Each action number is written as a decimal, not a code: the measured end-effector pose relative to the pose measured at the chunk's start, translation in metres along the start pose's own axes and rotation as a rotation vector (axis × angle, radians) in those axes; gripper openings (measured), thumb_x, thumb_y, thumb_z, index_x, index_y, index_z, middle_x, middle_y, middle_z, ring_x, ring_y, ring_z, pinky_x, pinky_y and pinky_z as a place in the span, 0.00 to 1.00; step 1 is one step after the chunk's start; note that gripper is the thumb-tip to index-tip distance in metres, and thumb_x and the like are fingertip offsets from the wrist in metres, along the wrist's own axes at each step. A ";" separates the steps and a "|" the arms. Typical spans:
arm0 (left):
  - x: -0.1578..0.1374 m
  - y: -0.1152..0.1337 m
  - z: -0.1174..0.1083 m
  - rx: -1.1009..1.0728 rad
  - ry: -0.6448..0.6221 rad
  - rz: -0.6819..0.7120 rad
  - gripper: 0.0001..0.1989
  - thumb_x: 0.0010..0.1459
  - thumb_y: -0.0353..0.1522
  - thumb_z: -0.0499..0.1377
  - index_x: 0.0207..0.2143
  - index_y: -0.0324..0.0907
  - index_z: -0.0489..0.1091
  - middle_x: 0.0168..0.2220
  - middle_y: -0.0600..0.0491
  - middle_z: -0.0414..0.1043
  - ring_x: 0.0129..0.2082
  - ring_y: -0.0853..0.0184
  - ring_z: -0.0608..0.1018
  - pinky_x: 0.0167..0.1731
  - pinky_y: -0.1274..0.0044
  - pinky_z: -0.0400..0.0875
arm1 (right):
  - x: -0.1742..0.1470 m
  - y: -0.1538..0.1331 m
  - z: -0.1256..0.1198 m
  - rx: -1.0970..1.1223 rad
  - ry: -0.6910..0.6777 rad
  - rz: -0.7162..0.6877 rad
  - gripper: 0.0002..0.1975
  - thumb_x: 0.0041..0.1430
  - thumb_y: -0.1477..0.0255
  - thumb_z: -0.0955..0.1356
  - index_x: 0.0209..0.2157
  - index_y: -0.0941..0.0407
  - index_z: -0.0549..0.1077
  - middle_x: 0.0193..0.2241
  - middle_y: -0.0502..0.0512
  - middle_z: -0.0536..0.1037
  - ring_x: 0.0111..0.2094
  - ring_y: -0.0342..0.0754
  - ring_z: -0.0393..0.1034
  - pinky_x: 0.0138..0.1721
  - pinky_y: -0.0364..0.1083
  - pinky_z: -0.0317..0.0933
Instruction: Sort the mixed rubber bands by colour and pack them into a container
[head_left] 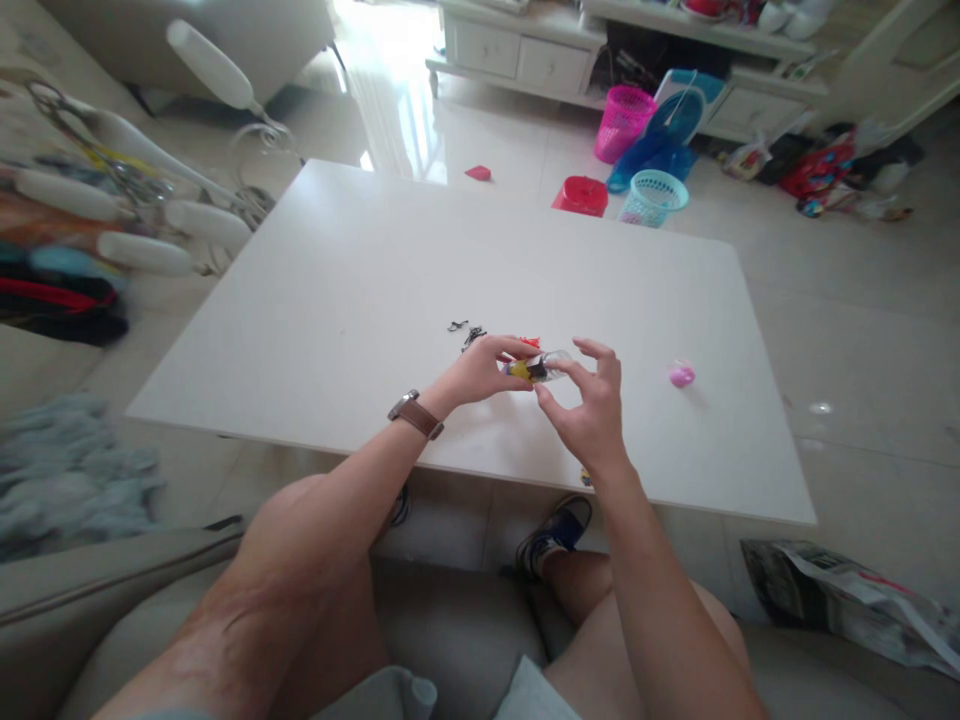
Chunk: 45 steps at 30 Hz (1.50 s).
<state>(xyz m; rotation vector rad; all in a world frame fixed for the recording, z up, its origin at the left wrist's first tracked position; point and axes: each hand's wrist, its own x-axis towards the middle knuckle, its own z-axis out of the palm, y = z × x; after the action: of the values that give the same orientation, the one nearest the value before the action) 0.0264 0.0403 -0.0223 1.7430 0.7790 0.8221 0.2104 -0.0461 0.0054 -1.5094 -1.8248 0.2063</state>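
Above the table's near half, my left hand (491, 368) is closed round a small clear plastic container (556, 362) with yellow and dark pieces showing inside. My right hand (589, 400) has its thumb and index finger at the clear end, and its other fingers are raised. A red object (529, 342) shows just behind the left fingers, partly hidden. Several small black pieces (474, 336) lie on the table beyond my left hand; their kind is too small to tell. To the right lies a pink rounded object (682, 376) with a clear part.
The white table (360, 300) has a small yellow-and-blue object (586, 477) at its near edge, beside my right forearm. On the floor beyond stand a pink basket (622, 122), a red stool or tub (581, 195) and a light blue basket (654, 198). A white-armed stand (210, 65) is at left.
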 end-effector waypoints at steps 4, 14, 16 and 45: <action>0.000 0.000 0.000 0.071 -0.022 0.091 0.18 0.50 0.32 0.71 0.46 0.44 0.81 0.45 0.46 0.80 0.46 0.60 0.80 0.50 0.69 0.72 | 0.000 0.005 0.003 -0.058 -0.065 -0.016 0.10 0.59 0.65 0.71 0.42 0.49 0.80 0.58 0.58 0.68 0.59 0.61 0.61 0.59 0.64 0.63; -0.005 0.001 0.002 0.277 -0.088 0.111 0.16 0.51 0.28 0.67 0.44 0.47 0.82 0.46 0.48 0.81 0.46 0.58 0.80 0.49 0.69 0.72 | -0.002 0.013 0.003 -0.106 -0.302 -0.029 0.13 0.62 0.58 0.70 0.44 0.45 0.83 0.63 0.54 0.67 0.63 0.63 0.54 0.63 0.67 0.58; -0.005 0.003 0.002 0.287 -0.094 0.083 0.16 0.51 0.28 0.67 0.44 0.48 0.82 0.46 0.48 0.81 0.46 0.58 0.80 0.50 0.69 0.71 | -0.002 0.013 0.004 -0.089 -0.314 -0.029 0.13 0.61 0.58 0.71 0.44 0.45 0.83 0.63 0.54 0.67 0.63 0.63 0.54 0.63 0.68 0.57; -0.014 -0.046 -0.054 0.657 0.172 -0.412 0.23 0.52 0.19 0.57 0.51 0.39 0.74 0.54 0.42 0.76 0.57 0.54 0.75 0.59 0.63 0.67 | 0.003 0.003 -0.005 0.245 0.009 0.325 0.12 0.56 0.62 0.72 0.41 0.51 0.73 0.40 0.54 0.81 0.42 0.54 0.76 0.45 0.56 0.71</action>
<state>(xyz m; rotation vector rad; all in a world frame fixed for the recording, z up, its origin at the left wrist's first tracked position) -0.0312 0.0698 -0.0546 1.9740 1.5963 0.4559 0.2160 -0.0445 0.0086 -1.6154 -1.4764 0.5572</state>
